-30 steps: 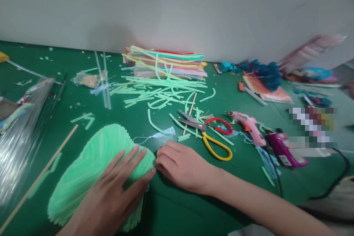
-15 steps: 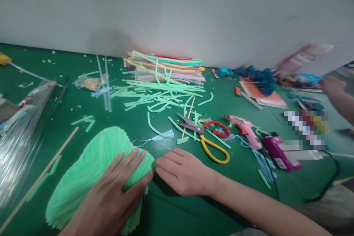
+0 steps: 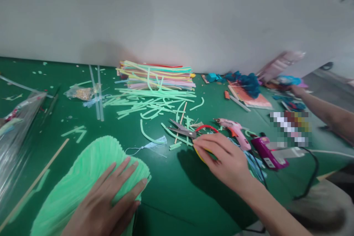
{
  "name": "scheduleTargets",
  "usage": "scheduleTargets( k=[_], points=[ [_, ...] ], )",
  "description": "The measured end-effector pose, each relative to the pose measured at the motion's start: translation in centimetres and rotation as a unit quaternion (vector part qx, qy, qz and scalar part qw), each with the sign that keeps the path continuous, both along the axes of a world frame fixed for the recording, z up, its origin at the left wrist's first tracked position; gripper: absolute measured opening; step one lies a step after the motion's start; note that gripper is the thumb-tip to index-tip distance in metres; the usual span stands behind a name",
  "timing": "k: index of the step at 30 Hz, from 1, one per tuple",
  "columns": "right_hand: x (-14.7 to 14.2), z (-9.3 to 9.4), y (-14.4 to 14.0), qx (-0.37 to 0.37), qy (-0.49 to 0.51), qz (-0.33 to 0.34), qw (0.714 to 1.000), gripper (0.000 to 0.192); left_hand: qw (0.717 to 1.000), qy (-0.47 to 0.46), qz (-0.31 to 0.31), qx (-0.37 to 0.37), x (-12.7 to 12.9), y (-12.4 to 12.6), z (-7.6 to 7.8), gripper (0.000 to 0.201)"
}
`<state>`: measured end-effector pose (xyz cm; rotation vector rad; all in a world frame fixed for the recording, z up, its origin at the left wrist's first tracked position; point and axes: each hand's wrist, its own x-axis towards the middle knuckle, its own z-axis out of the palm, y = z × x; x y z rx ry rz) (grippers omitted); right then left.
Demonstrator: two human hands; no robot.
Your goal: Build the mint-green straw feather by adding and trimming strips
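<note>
My left hand (image 3: 107, 199) lies flat, fingers stretched, on a fuzzy mint-green heart-like panel (image 3: 80, 169) built from rows of pipe cleaners. The panel's lower part runs out of view under that hand. My right hand (image 3: 224, 158) has its fingers closed around the handles of the scissors (image 3: 186, 131), which have one red and one yellow loop. Their blades are apart and point left over loose green pipe cleaner pieces. Between the hands, a light-blue tassel (image 3: 157, 143) rests on the green table (image 3: 166, 188).
Behind lie scattered green pipe cleaners (image 3: 141, 104) and a multicoloured bundle (image 3: 160, 75). To the right are a pink glue gun (image 3: 235, 132) and a purple one (image 3: 267, 151) with cords. A wooden stick (image 3: 35, 180) lies left. Another person's arm (image 3: 326, 108) reaches in from the right.
My right hand has left the panel's edge and moved right onto the scissors' handles. My left hand stays on the panel. The whole view has shifted slightly.
</note>
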<state>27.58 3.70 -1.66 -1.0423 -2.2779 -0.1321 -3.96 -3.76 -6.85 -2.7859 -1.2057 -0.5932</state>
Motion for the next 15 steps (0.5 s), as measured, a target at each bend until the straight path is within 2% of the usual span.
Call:
scheduleTargets(
  k=[3, 7, 11, 15],
  points=[
    [2.4, 0.6, -0.3, 0.01, -0.003, -0.105, 0.994, 0.017, 0.999, -0.011, -0.003, 0.042, 0.7, 0.4, 0.3, 0.05],
    [4.8, 1.2, -0.7, 0.002, -0.006, -0.198, 0.98, 0.012, 0.996, 0.011, 0.01, 0.083, 2.2, 1.3, -0.1, 0.043],
    [6.9, 2.0, -1.4, -0.033, -0.032, -0.267, 0.963, 0.017, 0.995, 0.006, 0.0, 0.099, 2.7, 1.6, -1.4, 0.037],
    [8.2, 2.5, -2.1, -0.05, -0.049, -0.303, 0.95, 0.021, 0.996, -0.012, -0.013, 0.087, 1.9, 1.0, -3.1, 0.044]
  ],
)
